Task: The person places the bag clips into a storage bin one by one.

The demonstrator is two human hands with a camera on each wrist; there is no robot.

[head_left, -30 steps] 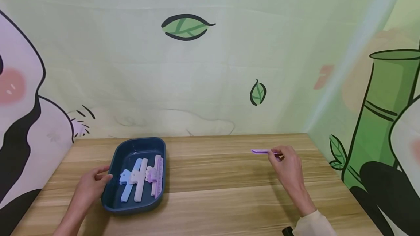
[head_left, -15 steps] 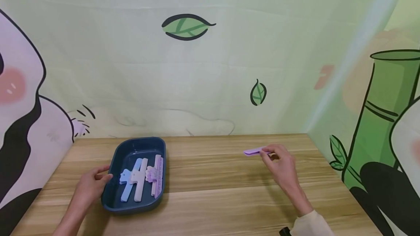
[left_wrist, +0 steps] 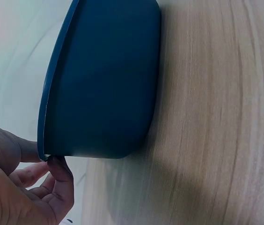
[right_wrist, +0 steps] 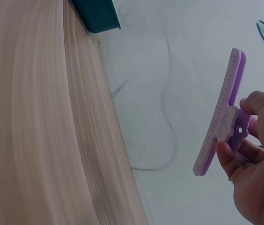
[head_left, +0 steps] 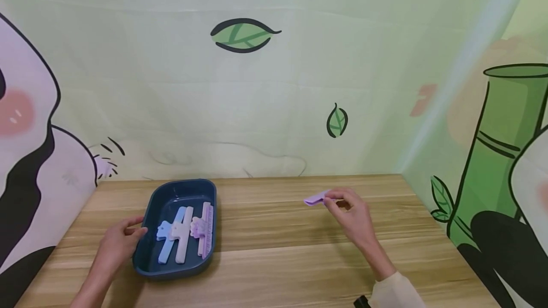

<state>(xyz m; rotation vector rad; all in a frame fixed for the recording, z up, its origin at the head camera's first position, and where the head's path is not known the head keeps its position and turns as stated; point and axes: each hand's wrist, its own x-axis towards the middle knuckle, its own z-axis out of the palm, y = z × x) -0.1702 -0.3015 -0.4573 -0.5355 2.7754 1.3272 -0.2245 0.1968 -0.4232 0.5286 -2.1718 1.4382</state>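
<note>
A dark blue plastic basin [head_left: 151, 270] stands on the left of the wooden table. My left hand [head_left: 117, 244] pinches its left rim between thumb and fingers, as the left wrist view also shows. Inside lie a blue clip [head_left: 166, 250], a white clip [head_left: 184, 241] and a light purple clip [head_left: 206, 232], side by side. Over the right half of the table, my right hand [head_left: 353, 215] holds a purple clip [head_left: 316, 198] in the air. In the right wrist view, thumb and fingers pinch this clip [right_wrist: 223, 119] by its handle, and its long bar has ruler-like marks.
The wooden table [head_left: 274, 270] ends at a fabric backdrop [head_left: 274, 108] with printed leaves, pandas and bamboo. A dark strap piece [head_left: 362, 302] shows by the right sleeve [head_left: 396, 291] at the bottom edge.
My right hand has moved left with the purple clip, which has turned so that more of its flat side shows. The left hand and the basin have stayed in place.
</note>
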